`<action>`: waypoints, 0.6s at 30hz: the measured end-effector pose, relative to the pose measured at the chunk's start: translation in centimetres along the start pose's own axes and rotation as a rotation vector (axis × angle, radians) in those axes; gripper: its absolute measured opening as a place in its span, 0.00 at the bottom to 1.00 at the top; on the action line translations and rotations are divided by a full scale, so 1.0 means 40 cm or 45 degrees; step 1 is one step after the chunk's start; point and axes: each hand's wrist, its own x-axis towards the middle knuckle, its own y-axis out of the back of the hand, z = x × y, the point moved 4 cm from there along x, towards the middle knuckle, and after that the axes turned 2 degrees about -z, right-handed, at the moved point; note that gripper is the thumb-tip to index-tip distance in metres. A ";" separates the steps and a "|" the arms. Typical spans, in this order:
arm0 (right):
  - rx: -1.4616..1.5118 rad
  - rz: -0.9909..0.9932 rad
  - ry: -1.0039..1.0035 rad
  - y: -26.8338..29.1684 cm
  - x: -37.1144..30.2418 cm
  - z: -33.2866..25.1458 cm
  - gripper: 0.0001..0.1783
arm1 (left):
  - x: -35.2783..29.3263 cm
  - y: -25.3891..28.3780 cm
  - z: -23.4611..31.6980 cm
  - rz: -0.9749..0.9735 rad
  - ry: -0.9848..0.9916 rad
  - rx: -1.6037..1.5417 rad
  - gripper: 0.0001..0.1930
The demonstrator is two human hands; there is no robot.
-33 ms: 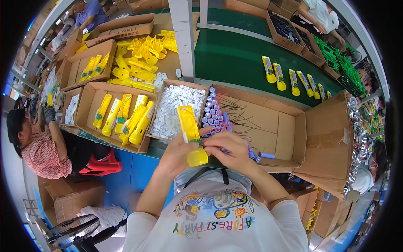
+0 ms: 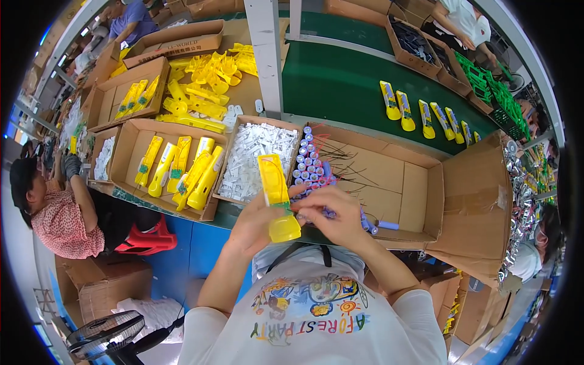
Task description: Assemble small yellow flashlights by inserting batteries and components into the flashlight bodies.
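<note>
My left hand [image 2: 250, 228] grips a yellow plastic flashlight housing [image 2: 273, 173], its long open trough pointing away and its wide round end toward me. A small green circuit board [image 2: 281, 207] sits inside near the wide end, partly behind my thumb. Beside the board, the fingers of my right hand [image 2: 338, 216] are pinched together at the housing's right edge; whatever they hold is too small and hidden to make out. Just beyond my hands, purple cylindrical batteries [image 2: 309, 163] with red and black wires stand bunched in a cardboard box [image 2: 389, 179].
A box of small white plastic parts [image 2: 255, 155] adjoins the batteries. Left of it, another carton [image 2: 135, 137] holds several yellow housings. More yellow shells [image 2: 213, 73] are heaped behind. Housings lie in a row on the green conveyor [image 2: 340, 79]. A metal post [image 2: 265, 55] rises ahead. A co-worker [image 2: 64, 213] sits at left.
My right hand has shifted very slightly at the housing's edge, and the housing has tilted a touch. Everything else on the bench looks the same.
</note>
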 end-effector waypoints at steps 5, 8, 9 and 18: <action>0.040 -0.077 -0.272 0.005 0.005 0.037 0.08 | 0.003 0.022 -0.044 0.064 -0.327 -0.149 0.34; 0.029 -0.024 -0.212 0.039 0.050 -0.027 0.10 | 0.008 -0.004 -0.071 -0.020 -0.464 0.107 0.29; 0.325 -0.052 -0.376 0.023 0.051 -0.039 0.08 | 0.002 -0.024 -0.081 0.040 -0.450 0.378 0.32; -0.328 -0.047 -0.154 0.044 0.048 -0.002 0.08 | 0.027 0.017 -0.098 0.282 -0.349 0.467 0.27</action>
